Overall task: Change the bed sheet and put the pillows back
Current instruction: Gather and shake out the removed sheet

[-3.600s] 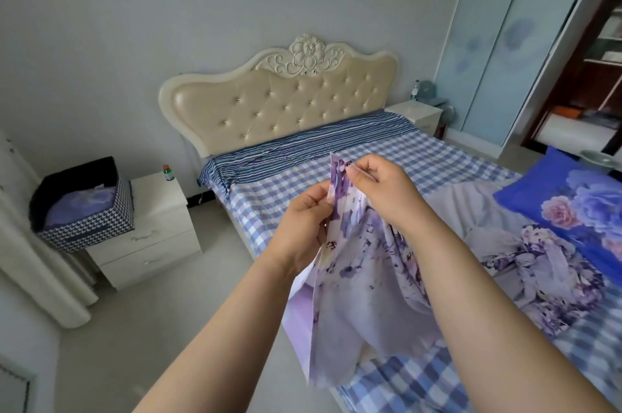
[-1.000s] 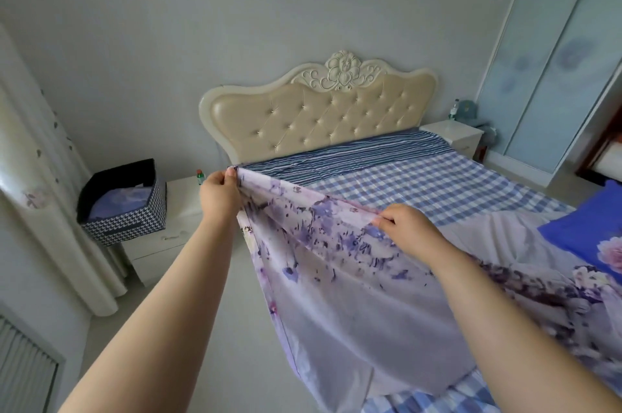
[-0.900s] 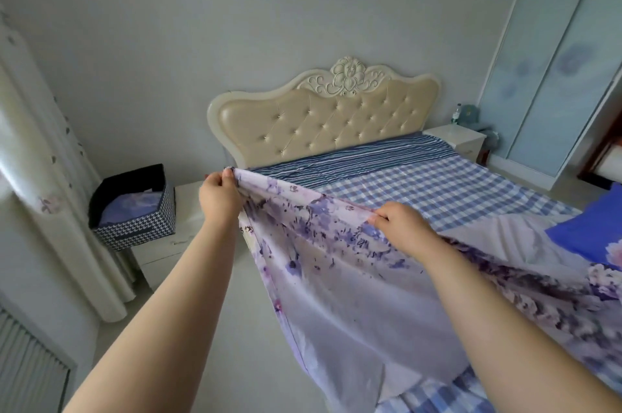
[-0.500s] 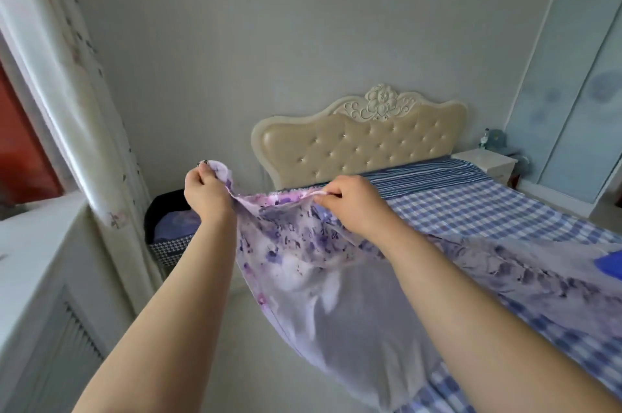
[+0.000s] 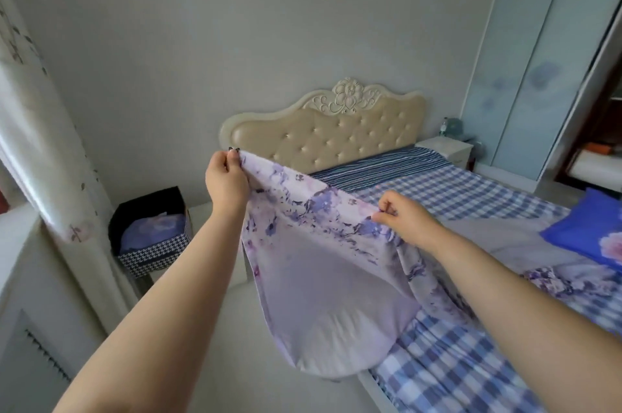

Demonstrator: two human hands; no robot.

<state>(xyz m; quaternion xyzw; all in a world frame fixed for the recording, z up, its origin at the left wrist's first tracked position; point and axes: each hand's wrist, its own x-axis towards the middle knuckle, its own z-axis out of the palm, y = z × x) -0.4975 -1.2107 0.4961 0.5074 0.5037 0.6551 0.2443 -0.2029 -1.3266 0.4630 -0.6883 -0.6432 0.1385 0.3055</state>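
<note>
Two hands hold one sheet here, and we count little else that matters. Our left hand [image 5: 226, 181] is raised near the corner of the headboard, its fingers [image 5: 233, 160] pinched shut on the top corner of the purple floral bed sheet [image 5: 323, 264]. Our right hand [image 5: 402, 219] sits lower and further right, fingers clenched on the same hem, so one edge of the cloth runs taut between the two grips. Below that edge the sheet sags in one broad pouch that hangs past the side of the bed [image 5: 471, 355], over the floor; its far part trails rightward and lies crumpled on the mattress.

The bed carries one blue-and-white checked cover [image 5: 447, 190], with one band of dark blue stripes [image 5: 377, 168] along the head, just below the one cream tufted headboard [image 5: 331, 136]. We see one blue pillow with a pink flower [image 5: 592, 231] at the right edge, lying on the mattress and partly cut off by the frame.

Two white nightstands flank the bed: the left nightstand [image 5: 198, 210] mostly hidden behind our left arm, the right nightstand [image 5: 447, 146] beside the sliding wardrobe doors [image 5: 525, 69]. One houndstooth storage box [image 5: 151, 237] stands left of the bed holding folded blue fabric. One pale flowered curtain [image 5: 37, 130] hangs at the left.
</note>
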